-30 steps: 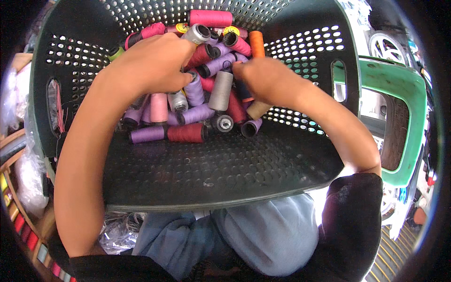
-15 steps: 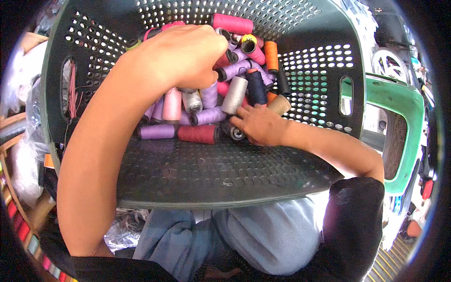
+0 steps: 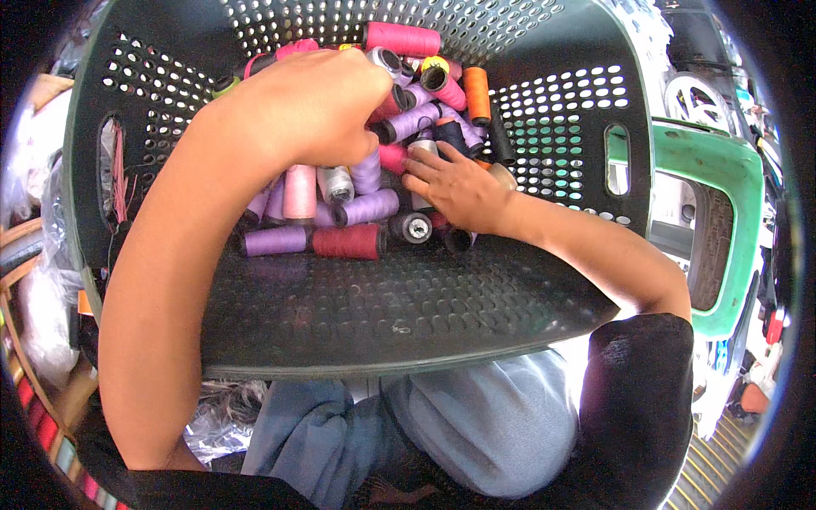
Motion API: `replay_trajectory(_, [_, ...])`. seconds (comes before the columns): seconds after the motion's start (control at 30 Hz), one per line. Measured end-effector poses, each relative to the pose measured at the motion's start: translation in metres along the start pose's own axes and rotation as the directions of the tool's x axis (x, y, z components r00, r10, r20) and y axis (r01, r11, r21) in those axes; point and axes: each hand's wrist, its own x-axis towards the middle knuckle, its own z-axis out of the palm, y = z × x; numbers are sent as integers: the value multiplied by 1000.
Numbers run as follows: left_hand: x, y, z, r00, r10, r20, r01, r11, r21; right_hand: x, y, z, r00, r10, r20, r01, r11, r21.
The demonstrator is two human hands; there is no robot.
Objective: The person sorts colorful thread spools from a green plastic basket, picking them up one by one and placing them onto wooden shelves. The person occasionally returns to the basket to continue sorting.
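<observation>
Thread spools of many colours lie heaped in a dark perforated plastic basket. Over the heap's left side, my left hand bends downward with its fingers curled; what they hold, if anything, is hidden. A dark red spool shows beside it. My right hand lies over the heap's right side, fingers spread across a light grey spool and partly covering it. Nearer to me are a lilac spool, a dark red spool and a black spool with its end showing.
An orange spool leans at the heap's right, and a pink spool lies at its back. The basket stands before my knees. Beyond its right wall is a green plastic frame. Pink strands hang by the left handle hole.
My right hand has moved up and left, from the heap's near right side onto the light grey spool. The black spool's end is now uncovered. My left hand stays nearly in place.
</observation>
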Motion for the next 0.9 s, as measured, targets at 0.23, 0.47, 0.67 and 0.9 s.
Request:
replay_trajectory(0.23, [-6, -7, 4, 992, 34, -122, -34, 999, -1, 6, -10, -23, 980, 53, 194, -58, 998, 17])
replay_trajectory(0.47, [-3, -4, -3, 999, 15, -36, -16, 1000, -15, 10, 4, -36, 919, 18, 393, -120, 964, 235])
replay_trajectory(0.67, [-2, -7, 0, 998, 26, -56, -27, 999, -26, 6, 8, -21, 915, 125, 384, -255, 917, 308])
replay_trajectory(0.9, [0, -4, 7, 999, -48, 0, 48, 998, -39, 2, 19, -4, 987, 139, 81, -155, 955, 251])
